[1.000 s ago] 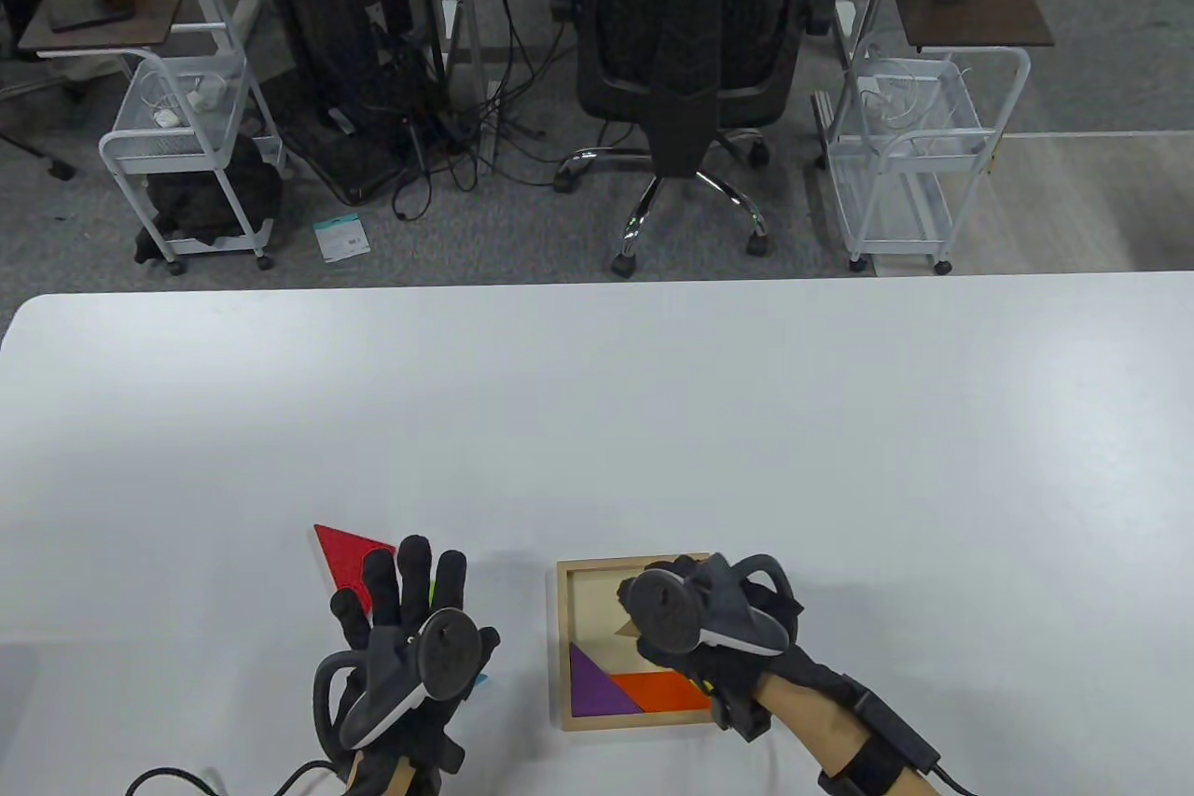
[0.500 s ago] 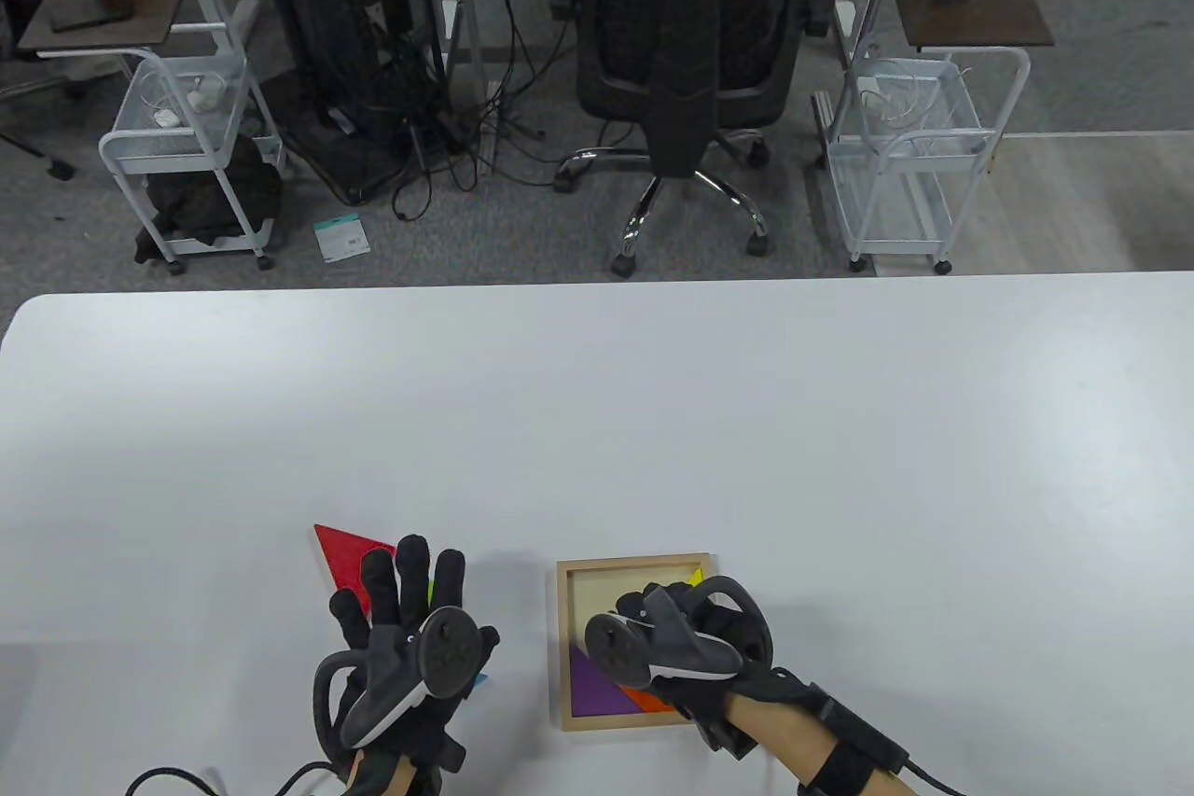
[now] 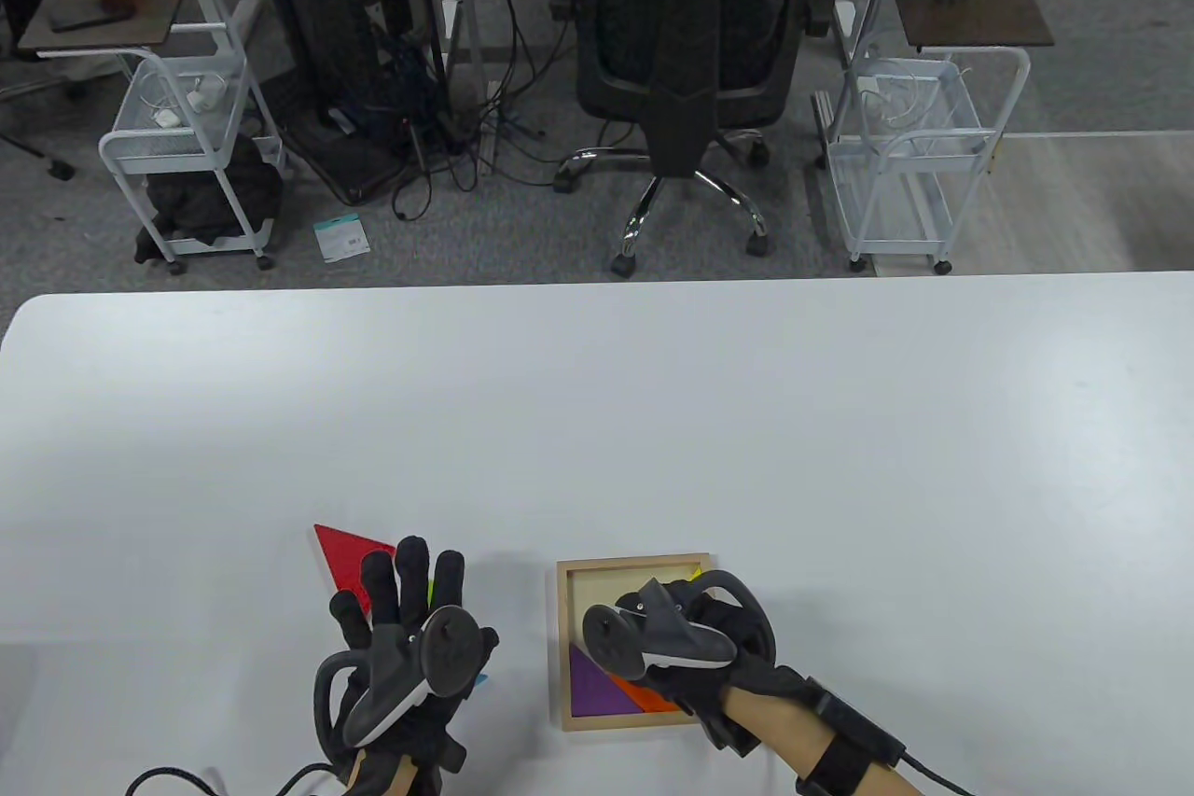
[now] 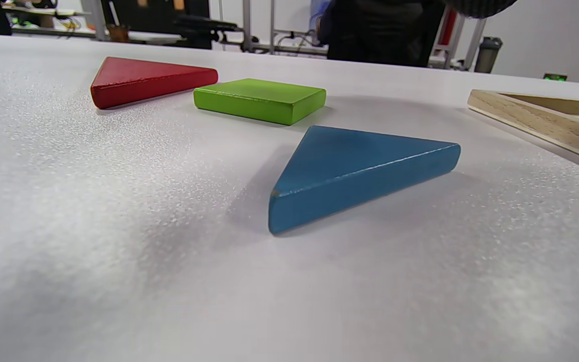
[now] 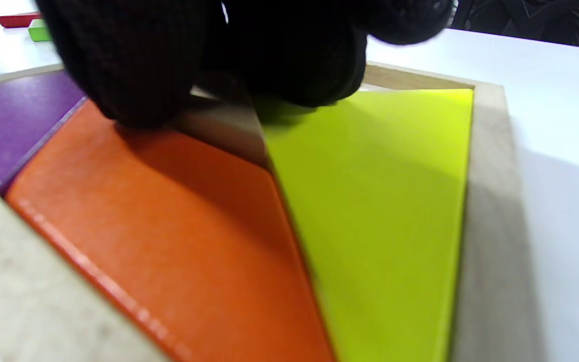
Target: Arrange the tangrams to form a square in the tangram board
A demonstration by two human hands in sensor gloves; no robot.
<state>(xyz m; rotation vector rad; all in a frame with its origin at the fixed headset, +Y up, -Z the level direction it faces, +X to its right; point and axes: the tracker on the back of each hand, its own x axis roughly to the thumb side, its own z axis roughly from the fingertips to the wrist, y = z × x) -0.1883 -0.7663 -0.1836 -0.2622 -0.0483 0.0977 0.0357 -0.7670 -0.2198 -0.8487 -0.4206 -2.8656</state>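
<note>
While the right hand (image 3: 695,637) works inside the shallow square wooden tangram board (image 3: 565,637), the step in hand appears to be seating the large yellow-green wooden triangle (image 5: 380,211) against the board's right wall. Right wrist view: this triangle lies flat along the right rim, its slanted edge meeting the orange wooden parallelogram (image 5: 159,226); the purple wooden triangle (image 5: 13,120) sits to the parallelogram's left. A wedge of bare board floor shows between the pieces, just under the gloved fingertips (image 5: 133,75).

To do the step well, judged: press down and slide the triangle until its long edge closes flush against the orange piece and its corner meets the rim corner; keep pressure light so neighbouring pieces do not ride up.

Right hand: fingers bent down into the board, tips on or just above the pieces near that gap. Whether they pinch anything cannot be told; the glove blocks the contact point.

Left hand (image 3: 401,637): fingers straight and spread, palm down over the white bench (image 3: 597,423), holding nothing. Beneath and beyond it lie three loose pieces: a red wooden triangle (image 4: 143,78), a green wooden square (image 4: 262,98) and a blue wooden triangle (image 4: 355,166), all flat, apart from each other, left of the board.

Roughly three pieces placed; the loose three remain.
</note>
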